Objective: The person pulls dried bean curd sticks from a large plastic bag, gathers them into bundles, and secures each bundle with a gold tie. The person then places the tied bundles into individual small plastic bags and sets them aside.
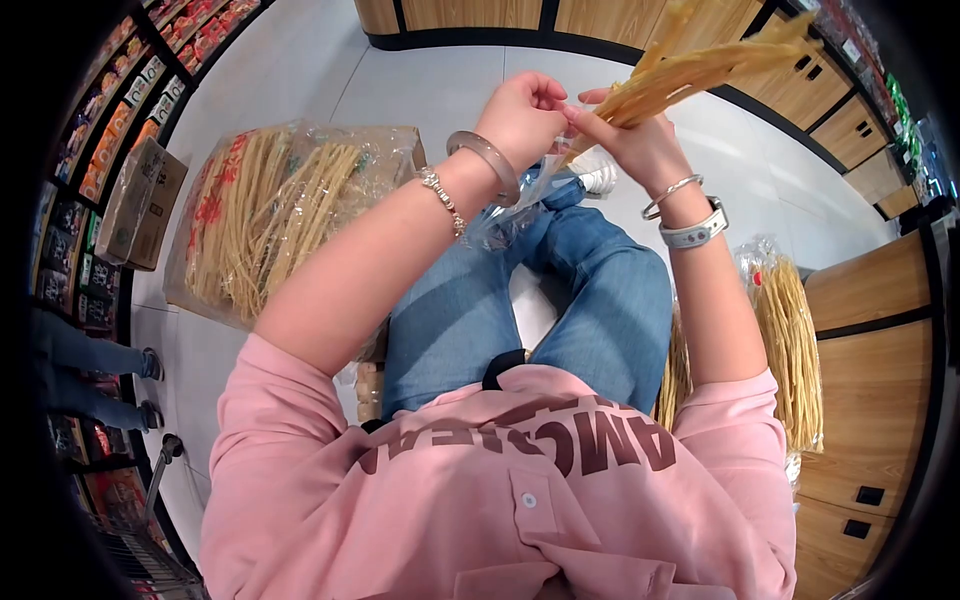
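My right hand [645, 150] is closed around a bunch of dried bean curd sticks [700, 82], which fan out up and to the right. Close beside it, my left hand [525, 120] has its thumb and fingers pinched together, the tips by my right thumb. A clear plastic bag [515, 215] hangs below the two hands, over my knees. Its upper edge appears to be in the left hand's pinch, partly hidden by the fingers. On the left, an open cardboard box [400, 145] holds many more bean curd sticks [270, 205] in clear plastic wrap with red print.
More bagged sticks [785, 340] stand at my right, beside wooden cabinets [860, 370]. Stocked shelves [115, 130] line the left side, with a small carton [140, 205] before them. Another person's legs [95, 370] and a shopping cart [150, 540] are at the lower left.
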`<state>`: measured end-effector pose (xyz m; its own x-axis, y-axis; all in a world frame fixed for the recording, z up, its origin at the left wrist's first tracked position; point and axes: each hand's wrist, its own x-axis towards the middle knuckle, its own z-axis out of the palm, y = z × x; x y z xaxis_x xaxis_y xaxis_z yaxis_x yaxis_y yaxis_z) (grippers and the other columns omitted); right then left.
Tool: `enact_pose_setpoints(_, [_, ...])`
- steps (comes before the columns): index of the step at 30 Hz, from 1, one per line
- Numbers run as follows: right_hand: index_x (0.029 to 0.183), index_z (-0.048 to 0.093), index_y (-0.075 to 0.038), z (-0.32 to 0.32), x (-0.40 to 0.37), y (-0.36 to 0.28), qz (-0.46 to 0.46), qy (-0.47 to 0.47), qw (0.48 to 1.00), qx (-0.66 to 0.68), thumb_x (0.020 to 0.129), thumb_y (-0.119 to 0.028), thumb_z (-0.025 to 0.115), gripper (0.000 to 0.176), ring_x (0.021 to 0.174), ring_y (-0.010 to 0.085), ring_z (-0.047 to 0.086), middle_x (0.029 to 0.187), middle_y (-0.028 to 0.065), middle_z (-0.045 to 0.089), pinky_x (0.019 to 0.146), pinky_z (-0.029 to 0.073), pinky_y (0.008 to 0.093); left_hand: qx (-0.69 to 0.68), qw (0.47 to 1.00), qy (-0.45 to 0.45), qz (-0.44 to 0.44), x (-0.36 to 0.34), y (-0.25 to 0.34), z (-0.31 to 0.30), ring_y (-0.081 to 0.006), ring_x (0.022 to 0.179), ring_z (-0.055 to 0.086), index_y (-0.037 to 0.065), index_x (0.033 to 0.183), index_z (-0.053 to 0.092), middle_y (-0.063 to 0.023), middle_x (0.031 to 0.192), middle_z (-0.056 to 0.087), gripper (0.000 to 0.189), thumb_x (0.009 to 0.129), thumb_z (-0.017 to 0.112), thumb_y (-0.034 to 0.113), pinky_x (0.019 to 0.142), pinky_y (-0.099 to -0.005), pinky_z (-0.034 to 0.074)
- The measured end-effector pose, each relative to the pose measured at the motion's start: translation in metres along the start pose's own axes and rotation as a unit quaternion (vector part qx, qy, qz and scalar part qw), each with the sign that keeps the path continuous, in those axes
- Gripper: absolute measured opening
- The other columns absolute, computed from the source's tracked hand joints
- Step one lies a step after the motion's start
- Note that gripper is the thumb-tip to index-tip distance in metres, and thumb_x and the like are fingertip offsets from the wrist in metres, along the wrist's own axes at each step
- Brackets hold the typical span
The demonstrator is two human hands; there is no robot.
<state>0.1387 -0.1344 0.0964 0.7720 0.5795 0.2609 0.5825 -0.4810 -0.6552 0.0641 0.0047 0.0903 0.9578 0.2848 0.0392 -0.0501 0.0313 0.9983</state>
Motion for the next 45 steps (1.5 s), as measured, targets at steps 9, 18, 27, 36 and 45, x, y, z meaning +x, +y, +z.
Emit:
enact_pose_setpoints(9, [0.118,0.053,-0.003,-0.045,0.036,-0.010,-0.018,-0.209,0.967,0.148,0.070,-0.031,0.078,0.060,0.104,0.0168,0.051,0.106,0.0082,0.057,0.090,0.038,0.0285,0.012,1.000,0.003,-0.016,0.017,0.010,0.007,-0.0143,0.078,0.060,0.005,0.097,0.049,-0.0039,0.088,0.056,0.018,0.083,0.058,0.002,0.066,-0.0310,0.053])
enact_pose_setpoints(18, [0.107,0.057,0.001,-0.081,0.049,-0.043,-0.117,0.053,0.972,0.197,0.082,-0.016,0.065,0.032,0.080,0.0123,0.056,0.086,0.0037,0.060,0.071,0.044,0.0270,0.120,0.993,-0.004,0.021,0.058,0.039,-0.017,-0.0148,0.076,0.063,0.002,0.091,0.050,-0.0061,0.079,0.060,0.018,0.077,0.061,-0.001,0.066,-0.0285,0.053])
enact_pose_setpoints(27, [0.117,0.054,-0.003,-0.066,0.050,-0.047,-0.156,-0.065,0.980,0.106,0.088,-0.020,0.058,0.035,0.095,0.0101,0.055,0.105,0.0039,0.060,0.086,0.043,0.0251,0.253,0.958,0.003,0.137,0.021,-0.024,0.021,-0.0152,0.064,0.061,0.004,0.073,0.056,-0.0065,0.066,0.060,0.008,0.071,0.062,-0.001,0.058,-0.0298,0.049])
enact_pose_setpoints(36, [0.127,0.045,-0.005,0.122,0.001,-0.065,-0.237,-0.477,0.819,-0.216,0.077,-0.002,0.046,0.050,0.084,0.0322,0.060,0.084,0.0177,0.063,0.075,0.048,0.0375,-0.014,0.987,0.159,0.035,-0.099,-0.114,0.054,-0.0191,0.067,0.058,0.003,0.080,0.058,-0.0090,0.071,0.061,0.008,0.073,0.059,0.001,0.060,-0.0306,0.046])
enact_pose_setpoints(45, [0.137,0.032,-0.015,0.248,0.041,-0.093,-0.412,-0.157,0.876,-0.197,0.074,0.001,0.048,0.066,0.118,0.0382,0.043,0.136,0.0215,0.035,0.093,0.042,0.0411,0.021,0.979,0.025,0.203,-0.166,-0.106,0.002,-0.0258,0.076,0.056,0.006,0.074,0.057,-0.0055,0.085,0.053,0.014,0.070,0.052,-0.005,0.064,-0.0339,0.046])
